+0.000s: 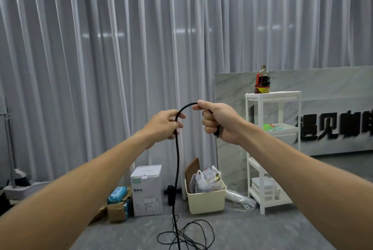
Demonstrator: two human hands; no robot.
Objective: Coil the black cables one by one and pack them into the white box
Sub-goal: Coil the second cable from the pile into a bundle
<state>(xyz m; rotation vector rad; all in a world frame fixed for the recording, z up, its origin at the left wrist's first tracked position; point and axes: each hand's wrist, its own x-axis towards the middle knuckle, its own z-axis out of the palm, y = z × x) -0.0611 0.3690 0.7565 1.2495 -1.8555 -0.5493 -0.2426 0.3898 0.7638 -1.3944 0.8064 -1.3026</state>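
Both arms raised at chest height. Right hand clenched around the plug end of a black cable; left hand pinches it a short arc away, likely sizing loop 1. The rest hangs straight down to loose tangles on the grey floor. White box stands beyond, by the curtain, well apart from the hands

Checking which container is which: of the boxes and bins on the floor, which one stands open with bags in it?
The cream bin, right of the hanging black cable: open-topped, plastic bags inside. The white box left of it is closed.
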